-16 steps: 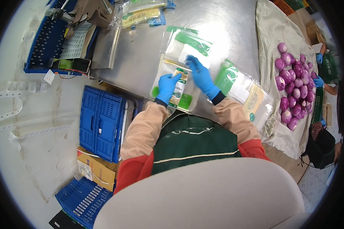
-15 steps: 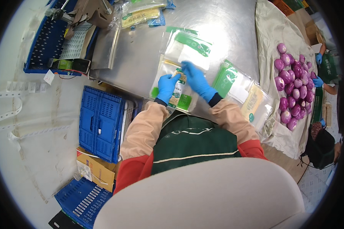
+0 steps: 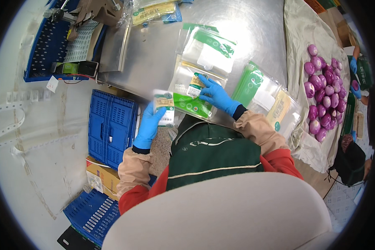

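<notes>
My left hand (image 3: 149, 121), in a blue glove, is closed on a printed label (image 3: 164, 116) with a white, green and beige face, off the table's front edge. Whether it is one label or a stack, I cannot tell. A like label (image 3: 194, 91) lies on a clear plastic bag (image 3: 180, 79) with a green printed band, at the table edge. My right hand (image 3: 217, 96), also blue-gloved, rests on that bag with its fingers apart, the fingertips touching the label.
More green-banded clear bags lie beyond (image 3: 214, 43) and in a pile to the right (image 3: 249, 85). Purple onions (image 3: 327, 93) rest on a pale cloth (image 3: 295, 46). Blue crates (image 3: 111, 129) stand below left; a blue bin (image 3: 42, 54) holds label sheets. Co-workers' gloved hands (image 3: 354, 66) show far right.
My left hand has moved left and toward me, off the bag, with a label in it. My right hand has come down onto the label on the bag, its fingers spreading.
</notes>
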Demonstrator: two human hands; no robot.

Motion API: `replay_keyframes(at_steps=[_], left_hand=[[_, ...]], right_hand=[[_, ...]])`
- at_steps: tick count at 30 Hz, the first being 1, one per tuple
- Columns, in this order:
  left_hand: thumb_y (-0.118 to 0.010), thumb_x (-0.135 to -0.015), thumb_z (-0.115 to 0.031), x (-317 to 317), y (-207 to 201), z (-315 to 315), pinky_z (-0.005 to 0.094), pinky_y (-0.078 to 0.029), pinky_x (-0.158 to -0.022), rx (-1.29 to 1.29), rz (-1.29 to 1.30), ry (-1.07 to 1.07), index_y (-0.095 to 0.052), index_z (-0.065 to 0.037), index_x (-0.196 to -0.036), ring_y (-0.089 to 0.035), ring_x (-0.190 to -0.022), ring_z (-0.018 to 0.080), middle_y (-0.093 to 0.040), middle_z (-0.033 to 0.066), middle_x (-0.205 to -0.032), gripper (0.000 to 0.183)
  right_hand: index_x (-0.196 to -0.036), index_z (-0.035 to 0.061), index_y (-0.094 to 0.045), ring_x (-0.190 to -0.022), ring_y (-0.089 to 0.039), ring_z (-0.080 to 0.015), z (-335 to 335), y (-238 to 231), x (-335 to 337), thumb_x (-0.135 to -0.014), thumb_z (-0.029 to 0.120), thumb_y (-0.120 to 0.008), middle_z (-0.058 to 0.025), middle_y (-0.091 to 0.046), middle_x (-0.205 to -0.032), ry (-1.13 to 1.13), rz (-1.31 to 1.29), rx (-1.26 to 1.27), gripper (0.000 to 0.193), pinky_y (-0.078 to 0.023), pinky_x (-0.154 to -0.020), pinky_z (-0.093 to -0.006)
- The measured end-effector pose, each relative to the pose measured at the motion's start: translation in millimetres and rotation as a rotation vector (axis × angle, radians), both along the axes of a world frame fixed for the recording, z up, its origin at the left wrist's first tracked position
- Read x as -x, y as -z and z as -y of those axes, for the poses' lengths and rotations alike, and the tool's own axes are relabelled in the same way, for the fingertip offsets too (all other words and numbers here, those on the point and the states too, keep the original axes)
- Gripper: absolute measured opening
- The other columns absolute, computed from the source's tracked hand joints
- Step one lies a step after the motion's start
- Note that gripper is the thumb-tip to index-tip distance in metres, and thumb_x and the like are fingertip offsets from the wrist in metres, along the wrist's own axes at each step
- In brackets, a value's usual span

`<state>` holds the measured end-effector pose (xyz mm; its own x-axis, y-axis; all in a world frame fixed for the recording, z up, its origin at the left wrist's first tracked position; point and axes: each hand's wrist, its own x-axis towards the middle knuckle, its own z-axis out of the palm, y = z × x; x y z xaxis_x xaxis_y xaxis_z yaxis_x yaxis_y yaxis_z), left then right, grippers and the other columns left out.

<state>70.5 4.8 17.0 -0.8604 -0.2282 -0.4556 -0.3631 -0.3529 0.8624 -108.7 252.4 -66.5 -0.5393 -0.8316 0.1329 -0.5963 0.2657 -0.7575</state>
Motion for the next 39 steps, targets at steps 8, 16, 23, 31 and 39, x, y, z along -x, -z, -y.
replay_keyframes(at_steps=[8,16,23,31,39], left_hand=[[-0.063,-0.089,-0.008,58,34,-32,0.0273,-0.053,-0.079,-0.065,-0.073,0.084,-0.061,0.003,-0.117,-0.064,-0.088,0.0137,-0.067,0.0087,-0.103,0.030],[-0.068,-0.088,-0.020,122,104,-61,0.0252,-0.051,-0.070,0.242,0.130,0.061,-0.065,0.004,-0.109,-0.064,-0.083,0.0121,-0.069,0.0079,-0.091,0.032],[-0.064,-0.091,-0.024,29,-8,-5,0.0282,-0.051,-0.079,-0.117,0.320,0.688,-0.061,0.001,-0.118,-0.063,-0.087,0.0117,-0.068,0.0064,-0.102,0.037],[-0.062,-0.090,-0.007,2,5,4,0.0270,-0.052,-0.081,0.006,0.005,0.062,-0.057,0.001,-0.124,-0.064,-0.096,0.0126,-0.067,0.0084,-0.109,0.035],[-0.058,-0.089,-0.001,62,28,-37,0.0269,-0.051,-0.084,-0.022,-0.136,0.178,-0.055,0.002,-0.126,-0.062,-0.097,0.0148,-0.065,0.0093,-0.113,0.037]], right_hand=[[-0.105,0.0036,-0.066,-0.096,-0.064,-0.0331,5,-25,51,-0.092,0.021,-0.060,-0.0196,-0.065,-0.112,0.723,0.507,0.221,0.023,-0.048,-0.087,-0.0390],[-0.127,0.0083,-0.046,-0.093,-0.064,-0.0397,35,-30,22,-0.097,0.016,-0.048,-0.0209,-0.065,-0.106,0.360,0.151,-0.061,0.031,-0.051,-0.078,-0.0444],[-0.115,0.0068,-0.047,-0.117,-0.052,-0.0426,13,-43,-1,-0.083,0.029,-0.069,-0.0270,-0.047,-0.133,0.023,0.109,-0.204,0.045,-0.045,-0.096,-0.0466],[-0.102,0.0066,-0.063,-0.131,-0.042,-0.0403,1,3,1,-0.083,0.022,-0.069,-0.0184,-0.029,-0.152,-0.061,-0.011,-0.013,0.025,-0.040,-0.104,-0.0449],[-0.129,0.0037,-0.055,-0.110,-0.058,-0.0184,-13,-31,85,-0.096,0.033,-0.057,-0.0140,-0.055,-0.133,0.828,0.432,0.394,0.044,-0.045,-0.095,-0.0321]])
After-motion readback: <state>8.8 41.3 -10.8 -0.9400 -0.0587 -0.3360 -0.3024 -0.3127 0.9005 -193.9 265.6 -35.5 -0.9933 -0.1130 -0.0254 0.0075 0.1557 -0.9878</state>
